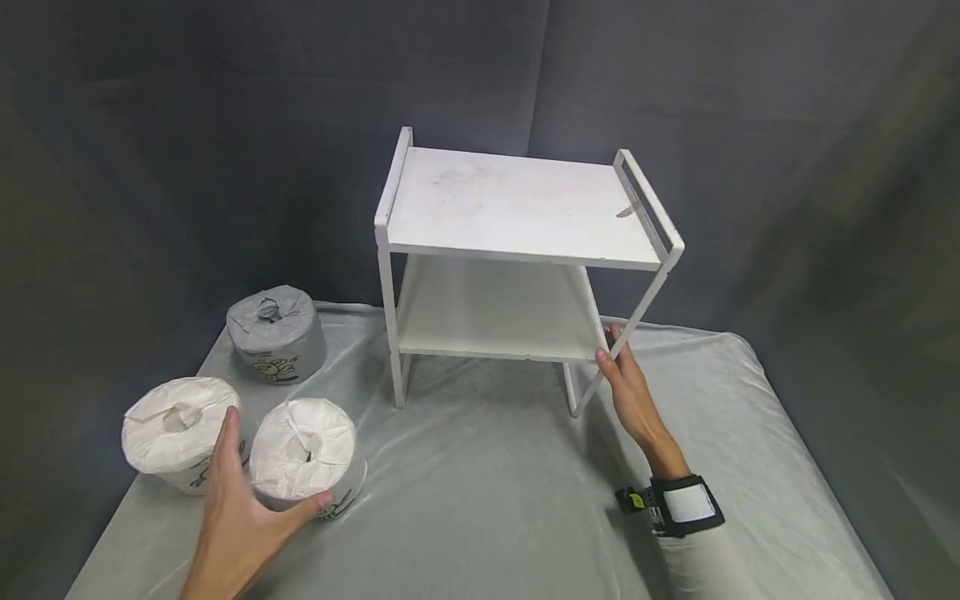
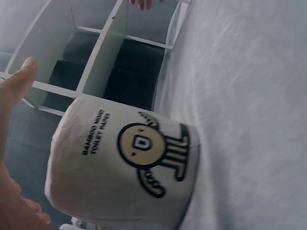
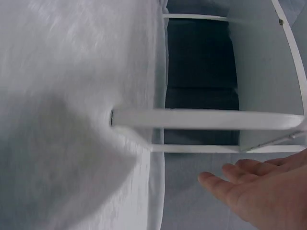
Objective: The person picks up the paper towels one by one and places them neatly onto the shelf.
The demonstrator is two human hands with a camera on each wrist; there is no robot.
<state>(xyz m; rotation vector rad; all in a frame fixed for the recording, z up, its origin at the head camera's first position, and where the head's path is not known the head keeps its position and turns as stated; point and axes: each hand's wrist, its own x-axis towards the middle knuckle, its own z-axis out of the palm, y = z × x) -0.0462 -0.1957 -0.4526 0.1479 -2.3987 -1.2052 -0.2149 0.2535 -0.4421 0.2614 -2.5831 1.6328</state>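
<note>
My left hand (image 1: 243, 517) is at a white paper-wrapped toilet roll (image 1: 303, 450), thumb and fingers spread over its near side. In the left wrist view, the thumb (image 2: 19, 84) stands apart from that roll, whose printed side faces the camera. A second white roll (image 1: 176, 421) and a greyish roll (image 1: 276, 329) stand upright nearby. My right hand (image 1: 630, 387) is at the right side of a white two-tier shelf (image 1: 517, 204), its thumb by the lower tier's front corner. The right wrist view shows its fingers (image 3: 218, 184) extended beside the frame.
A pale grey cloth (image 1: 465, 475) covers the table. Dark grey curtains (image 1: 810, 208) hang behind and at both sides. The shelf's slanted right leg (image 1: 645, 304) meets the cloth in front of the right hand.
</note>
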